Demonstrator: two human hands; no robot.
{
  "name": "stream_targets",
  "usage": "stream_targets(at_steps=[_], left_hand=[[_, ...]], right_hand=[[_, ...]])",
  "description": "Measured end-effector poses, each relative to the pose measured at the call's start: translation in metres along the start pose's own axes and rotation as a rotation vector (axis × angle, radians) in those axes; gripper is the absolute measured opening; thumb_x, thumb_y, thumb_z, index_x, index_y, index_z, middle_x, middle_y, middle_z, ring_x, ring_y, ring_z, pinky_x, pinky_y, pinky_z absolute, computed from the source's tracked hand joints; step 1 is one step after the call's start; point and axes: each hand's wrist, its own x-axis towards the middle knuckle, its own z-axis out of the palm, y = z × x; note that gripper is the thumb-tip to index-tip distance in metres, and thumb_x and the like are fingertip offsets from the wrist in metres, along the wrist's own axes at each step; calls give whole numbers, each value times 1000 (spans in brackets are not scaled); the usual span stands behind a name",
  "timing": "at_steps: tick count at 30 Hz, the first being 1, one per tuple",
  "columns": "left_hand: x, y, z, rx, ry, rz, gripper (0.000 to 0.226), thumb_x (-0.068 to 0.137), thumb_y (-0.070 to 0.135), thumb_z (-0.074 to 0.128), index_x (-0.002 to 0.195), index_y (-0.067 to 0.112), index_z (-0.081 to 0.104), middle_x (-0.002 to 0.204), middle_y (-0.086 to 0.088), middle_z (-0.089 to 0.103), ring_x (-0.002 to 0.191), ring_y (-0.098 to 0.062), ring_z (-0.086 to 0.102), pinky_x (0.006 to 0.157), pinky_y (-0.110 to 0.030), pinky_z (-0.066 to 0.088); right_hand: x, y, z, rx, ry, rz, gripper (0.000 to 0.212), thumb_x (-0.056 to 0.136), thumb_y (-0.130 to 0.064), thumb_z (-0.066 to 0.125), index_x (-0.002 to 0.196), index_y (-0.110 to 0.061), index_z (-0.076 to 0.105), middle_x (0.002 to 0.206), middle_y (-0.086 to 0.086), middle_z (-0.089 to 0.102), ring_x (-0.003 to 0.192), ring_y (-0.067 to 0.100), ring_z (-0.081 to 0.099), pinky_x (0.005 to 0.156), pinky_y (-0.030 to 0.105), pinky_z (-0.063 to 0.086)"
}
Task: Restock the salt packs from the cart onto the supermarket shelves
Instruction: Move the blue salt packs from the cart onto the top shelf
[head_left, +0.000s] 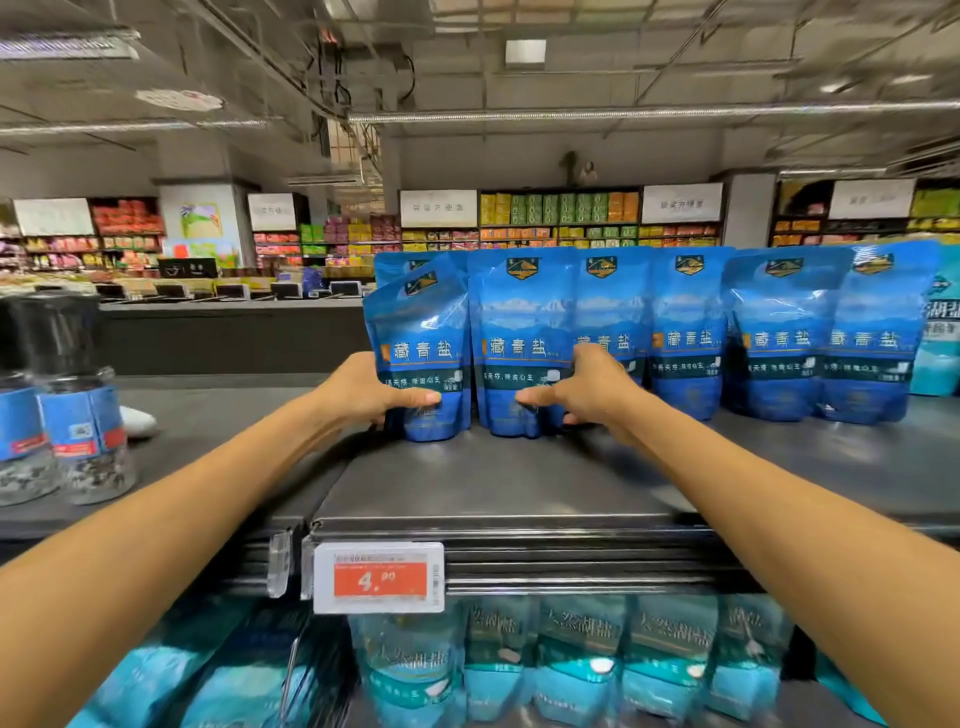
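Both hands bracket the two leftmost blue salt packs (470, 345) upright on the top shelf (493, 483) — left hand (371, 387) clamped on the outer pack's edge, right hand (582, 387) on the second's — likely squaring them against the row so they stand.
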Motion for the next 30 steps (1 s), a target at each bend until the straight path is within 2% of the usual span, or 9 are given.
stream_targets(at_steps=[3,6,8,14,19,21,25,27,30], left_hand=[[1,-4,-2,35,30,41,26,73,13,85,92,21,69,57,20,68,42,7,56,51,-6,47],[1,-2,-4,103,53,22,32,72,21,86,98,22,68,55,24,65,41,8,55,72,-18,48],[0,0,-5,137,52,15,36,70,25,87,101,20,68,53,22,65,41,6,56,52,-16,55],[-8,1,-5,176,88,-12,49,61,42,89,102,23,71,53,16,65,42,-2,55,38,-14,43],[-26,8,-5,209,209,-115,99,49,51,92,124,5,47,82,0,58,89,-38,65,68,-51,55],[-38,14,-9,183,324,-121,114,39,56,92,127,7,40,106,-4,55,101,-28,61,81,-46,55],[-68,35,0,-244,425,93,65,63,55,85,105,15,56,98,-3,64,80,-12,60,60,-26,45],[-81,50,16,-426,376,175,30,80,45,73,90,18,63,82,0,66,72,-14,59,51,-21,43],[-100,78,52,-560,293,233,24,89,36,58,72,20,62,65,4,61,58,-10,56,46,-19,43]], right_hand=[[-2,0,1,-56,26,18,66,70,-36,89,110,-1,49,110,11,54,90,24,58,73,44,62],[0,-5,4,-122,35,1,77,71,-40,87,123,2,50,131,17,55,113,33,57,86,46,58],[2,-7,7,-134,36,-2,79,70,-42,87,125,2,49,130,15,54,116,33,55,90,46,56],[-2,-7,12,-139,44,14,61,71,-45,85,96,-6,46,75,4,45,79,23,52,83,48,58],[-14,-3,9,-102,26,17,58,68,-48,87,84,-4,53,80,14,49,72,20,44,64,34,38],[-25,-1,1,-138,21,-22,67,70,-50,85,106,1,58,93,14,57,79,20,47,69,32,37],[-55,4,-25,-198,123,-116,52,80,-48,77,113,-12,58,108,1,62,101,21,58,79,32,44],[-76,7,-37,-119,217,-186,31,84,-39,76,102,-16,64,98,0,69,93,17,64,82,36,51],[-116,18,-56,37,317,-272,10,87,-26,74,93,-19,69,86,-5,73,81,11,68,84,46,57]])
